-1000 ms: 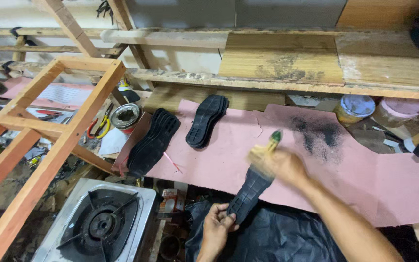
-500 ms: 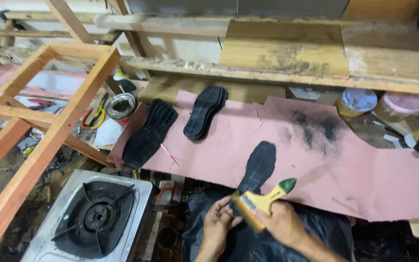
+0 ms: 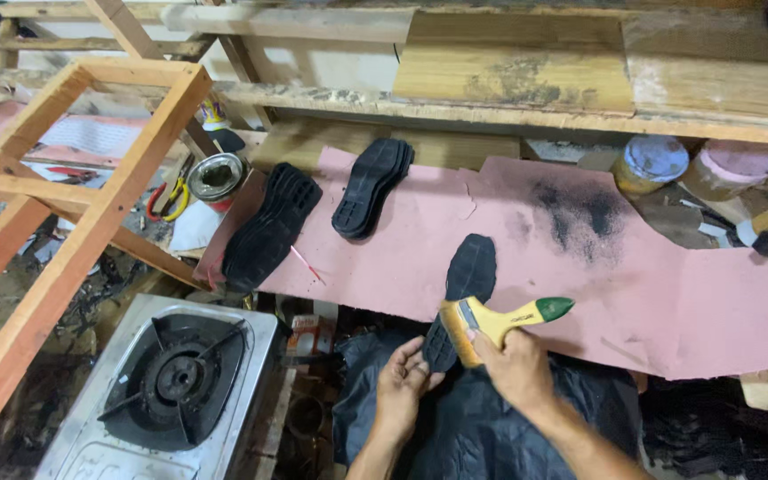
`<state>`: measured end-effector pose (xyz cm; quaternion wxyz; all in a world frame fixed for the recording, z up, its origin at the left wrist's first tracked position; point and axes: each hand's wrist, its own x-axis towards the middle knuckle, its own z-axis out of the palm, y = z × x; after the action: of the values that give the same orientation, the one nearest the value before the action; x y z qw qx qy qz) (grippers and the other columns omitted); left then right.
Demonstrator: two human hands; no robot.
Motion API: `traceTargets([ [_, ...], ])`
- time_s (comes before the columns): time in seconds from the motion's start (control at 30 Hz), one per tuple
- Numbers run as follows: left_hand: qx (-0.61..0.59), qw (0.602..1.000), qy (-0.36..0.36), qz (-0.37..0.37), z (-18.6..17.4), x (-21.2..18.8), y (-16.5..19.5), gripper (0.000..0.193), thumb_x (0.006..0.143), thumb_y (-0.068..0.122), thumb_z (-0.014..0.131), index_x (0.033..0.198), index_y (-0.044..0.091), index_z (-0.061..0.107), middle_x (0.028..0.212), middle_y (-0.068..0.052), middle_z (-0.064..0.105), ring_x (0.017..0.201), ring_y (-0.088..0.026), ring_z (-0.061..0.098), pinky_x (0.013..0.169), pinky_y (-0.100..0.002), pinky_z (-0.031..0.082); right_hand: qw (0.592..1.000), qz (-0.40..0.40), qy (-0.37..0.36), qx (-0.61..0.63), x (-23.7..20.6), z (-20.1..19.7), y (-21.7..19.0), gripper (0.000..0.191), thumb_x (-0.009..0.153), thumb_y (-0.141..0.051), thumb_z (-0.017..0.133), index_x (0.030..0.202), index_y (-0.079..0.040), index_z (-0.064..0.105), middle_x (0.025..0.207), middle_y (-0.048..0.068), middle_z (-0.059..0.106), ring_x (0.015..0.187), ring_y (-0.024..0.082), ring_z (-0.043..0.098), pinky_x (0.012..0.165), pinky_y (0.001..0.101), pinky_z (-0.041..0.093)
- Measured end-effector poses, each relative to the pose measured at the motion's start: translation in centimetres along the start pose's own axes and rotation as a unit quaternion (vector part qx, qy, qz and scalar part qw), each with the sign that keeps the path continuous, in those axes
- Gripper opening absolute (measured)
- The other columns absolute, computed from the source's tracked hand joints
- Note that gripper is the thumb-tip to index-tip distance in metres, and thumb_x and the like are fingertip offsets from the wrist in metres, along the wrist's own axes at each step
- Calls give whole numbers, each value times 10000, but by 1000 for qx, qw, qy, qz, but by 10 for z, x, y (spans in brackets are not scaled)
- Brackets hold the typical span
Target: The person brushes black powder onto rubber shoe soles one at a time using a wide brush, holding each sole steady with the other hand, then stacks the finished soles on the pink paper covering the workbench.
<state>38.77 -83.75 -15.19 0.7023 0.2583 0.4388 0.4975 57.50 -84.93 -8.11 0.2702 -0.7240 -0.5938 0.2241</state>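
Low centre of frame, my left hand [image 3: 404,384] pinches the black shoe sole [image 3: 461,298] heel; my right hand [image 3: 515,366] grips the yellow-handled brush [image 3: 500,322] against it.

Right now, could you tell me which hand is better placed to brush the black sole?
Probably the right hand: it grips the yellow-handled brush, bristles at the black sole. The left hand steadies the sole's near end.

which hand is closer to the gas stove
Left. The left hand holds the black sole just right of the gas stove; the right hand, gripping the brush, is farther right.
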Motion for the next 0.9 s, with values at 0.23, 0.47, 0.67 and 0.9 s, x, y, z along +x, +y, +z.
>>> traceTargets([
  [0.23,-12,1000,-4,11,2,-5,3,441,982,60,520,1416,-13,555,1087,-100,672,916,-155,661,885,-348,621,991,-124,-25,40,-9,-8,-8,321,830,-323,751,866,-3,746,727,209,726,658,346,737,575,416,558],
  [0.47,-89,995,-35,20,-4,-4,3,606,1132,404,479,1466,-101,508,1070,-155,573,916,-203,622,831,-345,538,961,-129,-189,156,-20,-6,-8,276,823,-265,764,953,-22,787,805,146,797,670,231,806,596,359,594],
  [0.67,-64,997,-28,-32,-1,-5,14,745,996,514,412,1454,-72,458,1385,-219,632,1138,-287,673,946,-390,574,968,-202,-23,146,-28,-12,-9,286,836,-227,747,969,25,752,808,173,773,713,277,758,625,403,571],
  [0.9,-41,997,-5,-69,4,-9,18,826,975,592,386,1486,-57,410,1393,-231,606,1180,-301,666,984,-417,566,994,-85,-31,-55,-28,1,10,257,912,-295,723,905,-40,754,810,145,769,701,249,753,645,371,574],
])
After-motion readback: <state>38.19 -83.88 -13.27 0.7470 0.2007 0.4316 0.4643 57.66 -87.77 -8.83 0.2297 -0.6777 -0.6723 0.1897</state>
